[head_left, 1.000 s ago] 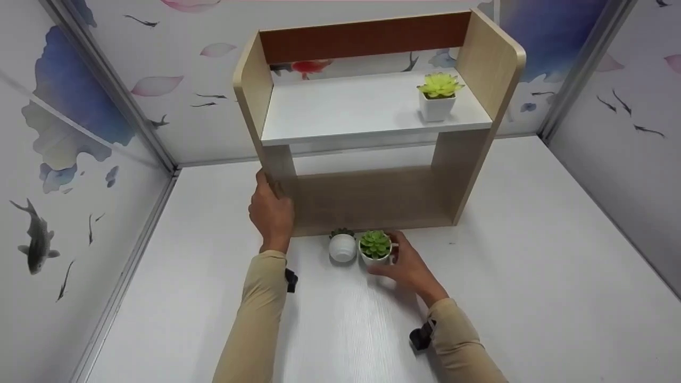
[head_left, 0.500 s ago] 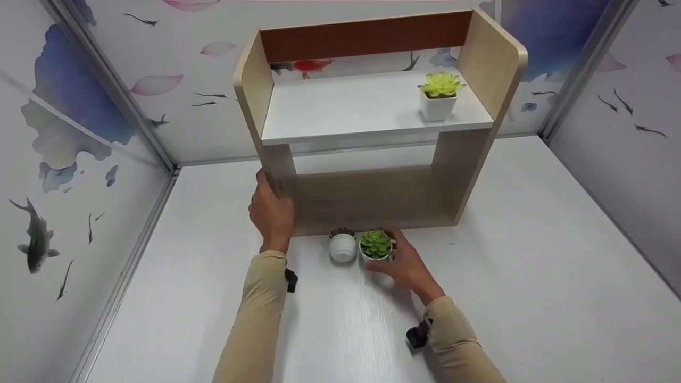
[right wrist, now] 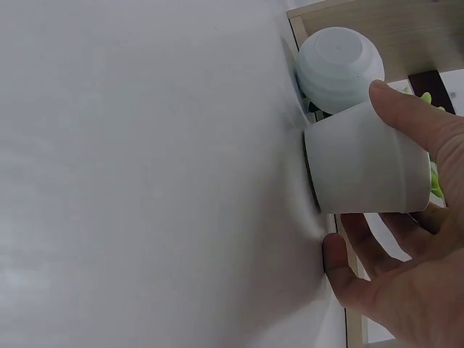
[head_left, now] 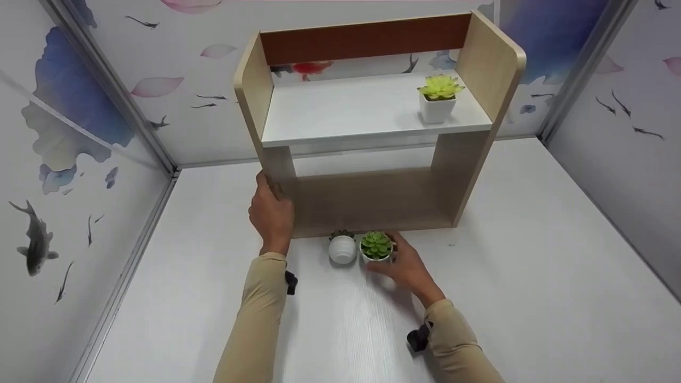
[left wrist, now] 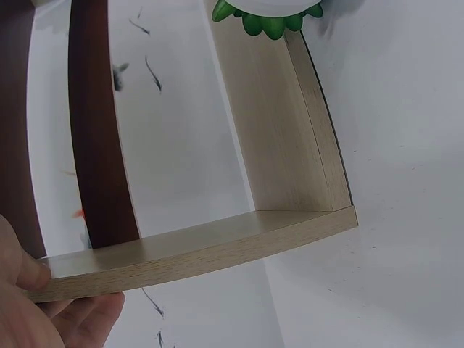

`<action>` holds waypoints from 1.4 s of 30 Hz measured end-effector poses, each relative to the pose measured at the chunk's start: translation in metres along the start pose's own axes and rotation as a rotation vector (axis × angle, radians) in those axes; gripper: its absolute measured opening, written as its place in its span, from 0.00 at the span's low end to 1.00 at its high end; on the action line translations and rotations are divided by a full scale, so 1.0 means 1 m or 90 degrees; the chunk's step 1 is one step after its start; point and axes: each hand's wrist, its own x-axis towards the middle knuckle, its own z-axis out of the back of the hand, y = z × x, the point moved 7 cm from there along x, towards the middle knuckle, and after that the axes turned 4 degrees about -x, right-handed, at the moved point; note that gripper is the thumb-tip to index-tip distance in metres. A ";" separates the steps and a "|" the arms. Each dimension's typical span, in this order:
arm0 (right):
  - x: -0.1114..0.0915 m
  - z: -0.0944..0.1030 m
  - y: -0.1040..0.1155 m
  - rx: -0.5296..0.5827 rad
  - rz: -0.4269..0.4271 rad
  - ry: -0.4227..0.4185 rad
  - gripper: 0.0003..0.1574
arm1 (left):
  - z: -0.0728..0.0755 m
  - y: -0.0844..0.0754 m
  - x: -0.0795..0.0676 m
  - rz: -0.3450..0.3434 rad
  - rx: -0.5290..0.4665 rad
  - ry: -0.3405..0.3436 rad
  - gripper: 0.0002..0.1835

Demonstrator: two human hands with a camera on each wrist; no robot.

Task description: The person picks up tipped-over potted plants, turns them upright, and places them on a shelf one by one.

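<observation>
My left hand (head_left: 272,215) grips the side panel of the wooden shelf unit (head_left: 367,202), thumb inside and fingers outside. Next, on the white table (head_left: 330,330) in front of the unit, a round white pot (head_left: 342,250) lies tipped, and just beside it the upright white cup with a green succulent (head_left: 376,246) sits between my right hand's (head_left: 408,267) thumb and curled fingers. Farther right, a yellow-green plant in a square pot (head_left: 438,100) stands on the upper shelf.

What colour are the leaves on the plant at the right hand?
Green. The leaves show best in the head view.
</observation>
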 end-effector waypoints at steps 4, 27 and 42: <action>-0.003 0.002 0.004 -0.017 0.000 -0.003 0.54 | 0.000 0.002 -0.001 0.003 0.004 -0.003 0.22; -0.016 0.069 0.152 0.015 0.162 -0.051 0.54 | 0.000 0.002 0.002 -0.010 0.008 -0.010 0.21; 0.008 0.118 0.249 -0.014 0.244 -0.109 0.52 | -0.002 0.005 0.000 0.001 0.002 -0.007 0.21</action>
